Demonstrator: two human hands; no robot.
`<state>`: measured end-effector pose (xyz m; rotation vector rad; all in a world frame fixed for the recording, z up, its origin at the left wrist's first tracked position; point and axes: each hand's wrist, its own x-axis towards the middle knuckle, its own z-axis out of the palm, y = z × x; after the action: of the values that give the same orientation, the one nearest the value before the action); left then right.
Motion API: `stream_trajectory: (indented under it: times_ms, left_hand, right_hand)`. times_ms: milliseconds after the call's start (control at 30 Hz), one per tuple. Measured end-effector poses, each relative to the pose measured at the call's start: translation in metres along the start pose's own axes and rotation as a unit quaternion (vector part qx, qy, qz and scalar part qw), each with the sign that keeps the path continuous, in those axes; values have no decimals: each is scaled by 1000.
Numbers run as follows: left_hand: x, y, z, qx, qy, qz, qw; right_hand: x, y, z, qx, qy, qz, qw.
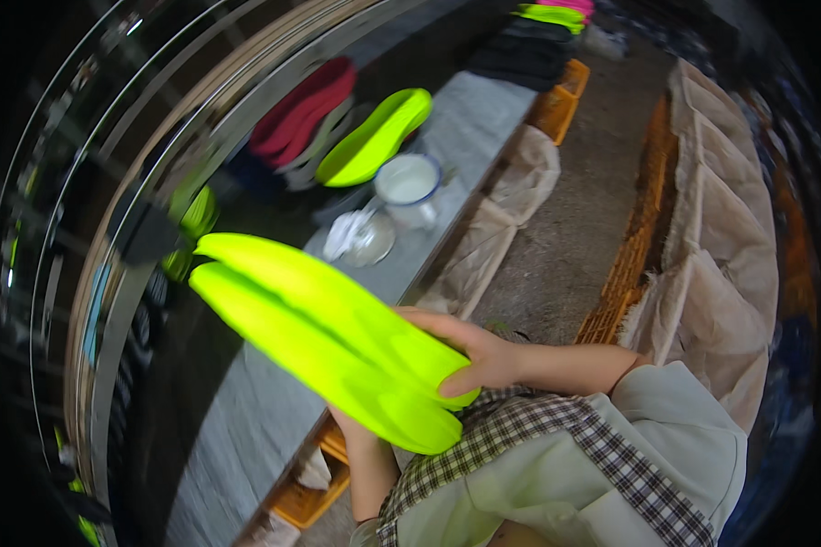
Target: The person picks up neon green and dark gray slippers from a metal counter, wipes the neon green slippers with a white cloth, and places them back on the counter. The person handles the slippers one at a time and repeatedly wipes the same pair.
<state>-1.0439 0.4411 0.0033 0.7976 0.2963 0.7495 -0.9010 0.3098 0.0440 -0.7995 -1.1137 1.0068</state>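
Two neon-yellow shoe soles (337, 337) lie together, held up at a slant over the table edge in front of my body. Their ends toward the upper left are slightly apart. My right hand (470, 351) grips them near the lower right end, thumb on top and fingers along the far side. From below comes my left forearm; the soles cover most of my left hand (348, 425), so its fingers are hidden. Another neon-yellow sole (376, 139) rests on the table beyond, beside a stack of red soles (303, 111) with grey ones under them.
On the grey table (246, 438) stand a white mug (409, 180) with a blue rim and a round clear dish (370, 239) with white cloth. Black pieces (520, 53) are piled farther off. Orange crates (570, 89) sit below; a cloth-lined orange basket (625, 264) stands right.
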Motion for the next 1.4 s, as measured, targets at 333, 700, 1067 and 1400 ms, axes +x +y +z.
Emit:
stream_trajectory:
  times_ms: [333, 700, 1067, 1400]
  left_hand:
    - [103, -109, 173, 142, -64, -85, 984]
    - [334, -278, 271, 67, 107, -156, 980]
    - [315, -287, 256, 294, 17, -124, 947]
    - [112, -263, 126, 392, -55, -221, 892]
  right_hand:
    - [-74, 0, -171, 547, 110, -8, 830]
    - [-55, -62, -405, 256, 372, 112, 885]
    - [-5, -31, -535, 162, 419, 122, 885]
    - [-39, -73, -488, 30, 292, 366, 883]
